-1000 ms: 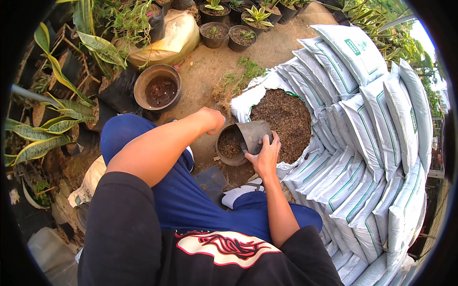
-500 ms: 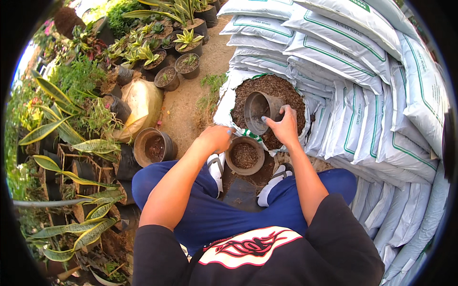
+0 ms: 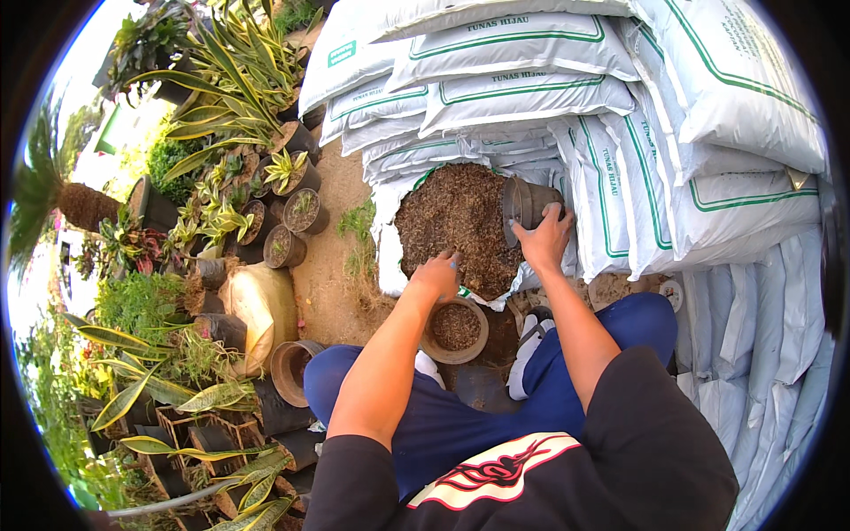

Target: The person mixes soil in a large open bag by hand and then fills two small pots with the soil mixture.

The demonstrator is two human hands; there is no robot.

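Note:
An open white sack (image 3: 390, 265) holds brown, crumbly potting mix (image 3: 452, 212). My right hand (image 3: 542, 230) grips a dark plastic pot (image 3: 522, 196), tilted on its side at the sack's right part. My left hand (image 3: 438, 273) reaches into the sack's near left, fingers bent and slightly apart at the mix, with nothing visible held. Just below it a round pot (image 3: 480, 331), part-filled with mix, stands on the ground between my feet.
Stacked white sacks with green borders (image 3: 513, 97) surround the open one behind and to the right. Potted plants (image 3: 204, 124) crowd the left. An empty-looking brown pot (image 3: 288, 376) is beside my left knee, near a yellowish sack (image 3: 257, 310). Sandy path (image 3: 328, 257) runs between.
My right hand has lifted the held pot off the lower pot and moved it up into the sack's right side. My left hand has moved onto the mix. The view has shifted.

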